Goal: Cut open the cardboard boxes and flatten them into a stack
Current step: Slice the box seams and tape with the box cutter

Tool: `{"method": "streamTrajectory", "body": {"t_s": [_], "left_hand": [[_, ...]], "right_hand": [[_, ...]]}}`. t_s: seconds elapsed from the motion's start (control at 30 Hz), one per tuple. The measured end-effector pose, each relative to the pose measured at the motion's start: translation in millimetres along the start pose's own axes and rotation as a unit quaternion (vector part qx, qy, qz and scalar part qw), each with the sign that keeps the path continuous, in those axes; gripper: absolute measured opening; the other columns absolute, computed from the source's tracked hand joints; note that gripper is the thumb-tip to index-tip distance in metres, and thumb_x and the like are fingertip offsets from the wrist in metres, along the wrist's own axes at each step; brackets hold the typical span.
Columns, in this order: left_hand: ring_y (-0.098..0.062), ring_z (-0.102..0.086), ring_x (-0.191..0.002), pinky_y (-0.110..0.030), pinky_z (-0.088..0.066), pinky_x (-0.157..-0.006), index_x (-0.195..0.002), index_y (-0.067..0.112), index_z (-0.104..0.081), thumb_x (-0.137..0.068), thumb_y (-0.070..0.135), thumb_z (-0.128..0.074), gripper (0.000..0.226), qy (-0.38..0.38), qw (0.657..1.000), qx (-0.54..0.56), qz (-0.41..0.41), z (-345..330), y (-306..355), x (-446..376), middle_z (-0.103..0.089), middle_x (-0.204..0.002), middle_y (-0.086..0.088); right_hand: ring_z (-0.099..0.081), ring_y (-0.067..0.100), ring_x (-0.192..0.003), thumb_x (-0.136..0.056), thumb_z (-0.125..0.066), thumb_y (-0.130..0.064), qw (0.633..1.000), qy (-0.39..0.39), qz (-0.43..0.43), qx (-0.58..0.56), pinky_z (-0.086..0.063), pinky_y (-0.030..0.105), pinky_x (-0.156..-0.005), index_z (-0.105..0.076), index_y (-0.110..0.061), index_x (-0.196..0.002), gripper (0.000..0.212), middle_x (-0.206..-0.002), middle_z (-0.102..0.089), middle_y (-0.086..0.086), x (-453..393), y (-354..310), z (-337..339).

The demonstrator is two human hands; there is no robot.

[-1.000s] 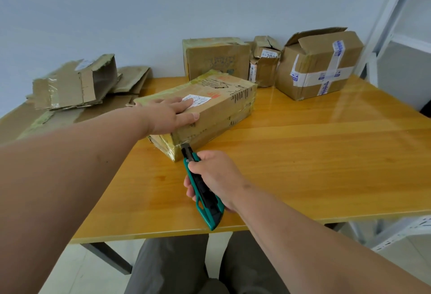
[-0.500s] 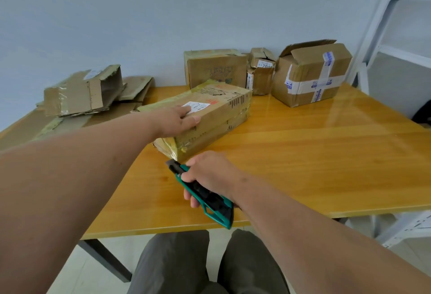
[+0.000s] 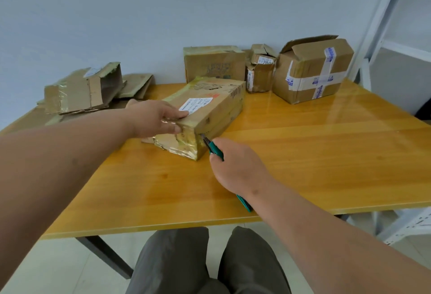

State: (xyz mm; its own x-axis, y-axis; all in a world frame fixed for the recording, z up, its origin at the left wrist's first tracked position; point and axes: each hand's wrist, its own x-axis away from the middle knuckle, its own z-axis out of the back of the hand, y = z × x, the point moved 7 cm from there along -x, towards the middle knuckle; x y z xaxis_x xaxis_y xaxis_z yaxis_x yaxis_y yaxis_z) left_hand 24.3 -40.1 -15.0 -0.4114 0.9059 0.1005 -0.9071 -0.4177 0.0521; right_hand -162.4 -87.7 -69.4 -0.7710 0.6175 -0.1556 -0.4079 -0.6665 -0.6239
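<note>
Head view: four cardboard boxes stand unflattened on the wooden table (image 3: 303, 154). The long taped box (image 3: 210, 112) lies near the middle, set at an angle, with a white label (image 3: 195, 103) on its top face. Three more sit in a row against the wall behind it: a wide box (image 3: 214, 65), a small crumpled box (image 3: 261, 70) and a large box with blue-printed white tape (image 3: 312, 70), its top flaps partly raised. At the far left of the table lies a pile of opened, mostly collapsed cardboard (image 3: 86, 88); how many pieces it holds cannot be told.

There is one utility knife (image 3: 213, 150), green-handled. The right hand (image 3: 238, 168) is closed around its handle, and the blade end touches the near right corner of the long taped box, at the seam on its side. The handle's tail shows below the wrist. The left hand (image 3: 156, 119) lies flat and open on the near end of that box, fingers spread over the top edge just beside the label, holding nothing.

The left forearm hides part of the table's left side. A white metal shelf frame (image 3: 384, 14) stands at the right, beyond the table, and the person's grey-trousered knees (image 3: 210, 261) show under the near edge.
</note>
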Motion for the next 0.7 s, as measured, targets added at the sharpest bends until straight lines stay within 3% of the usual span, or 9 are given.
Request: {"method": "streamTrajectory", "body": {"t_s": [0.1, 0.23, 0.5, 0.7], "left_hand": [[-0.016, -0.041, -0.128, -0.043, -0.025, -0.101, -0.141, 0.056, -0.034, -0.089, 0.071, -0.033, 0.055, 0.028, 0.995, -0.097, -0.006, 2.0, 15.8, -8.4, -0.044, -0.139, 0.012], [-0.022, -0.042, -0.119, -0.044, -0.034, -0.102, -0.146, 0.053, -0.026, -0.087, 0.072, -0.028, 0.061, 0.010, 0.996, -0.084, -0.015, -5.7, 23.0, -17.5, -0.042, -0.133, 0.004], [-0.026, -0.025, -0.137, -0.049, -0.024, -0.116, -0.148, 0.049, -0.024, -0.093, 0.061, -0.036, 0.057, -0.016, 0.999, 0.023, -0.024, -15.9, 21.6, -13.9, -0.029, -0.149, 0.002], [-0.021, -0.018, -0.148, -0.041, -0.017, -0.118, -0.153, 0.041, -0.017, -0.098, 0.055, -0.033, 0.059, -0.020, 0.998, 0.049, -0.038, -17.6, 28.9, -11.6, -0.015, -0.162, 0.006]], "right_hand": [[-0.043, 0.011, -0.061, -0.100, -0.042, -0.023, 0.999, 0.028, -0.009, 0.045, -0.027, 0.029, -0.052, -0.035, -0.027, -0.074, 0.027, -0.071, -0.049, -0.005, 1.0, 8.7, 15.0], [-0.041, 0.010, -0.061, -0.102, -0.041, -0.022, 0.997, 0.036, 0.002, 0.069, -0.026, 0.030, -0.051, -0.035, -0.026, -0.080, 0.023, -0.071, -0.047, -0.007, 1.3, 15.9, 28.2], [-0.039, 0.007, -0.059, -0.102, -0.042, -0.021, 0.994, 0.048, 0.028, 0.092, -0.023, 0.028, -0.050, -0.037, -0.023, -0.085, 0.018, -0.070, -0.043, -0.009, -5.5, 17.1, 28.1], [-0.041, 0.010, -0.059, -0.101, -0.044, -0.022, 0.995, 0.059, 0.032, 0.074, -0.025, 0.029, -0.050, -0.037, -0.023, -0.082, 0.021, -0.069, -0.046, -0.009, -5.9, 18.6, 28.0]]}}
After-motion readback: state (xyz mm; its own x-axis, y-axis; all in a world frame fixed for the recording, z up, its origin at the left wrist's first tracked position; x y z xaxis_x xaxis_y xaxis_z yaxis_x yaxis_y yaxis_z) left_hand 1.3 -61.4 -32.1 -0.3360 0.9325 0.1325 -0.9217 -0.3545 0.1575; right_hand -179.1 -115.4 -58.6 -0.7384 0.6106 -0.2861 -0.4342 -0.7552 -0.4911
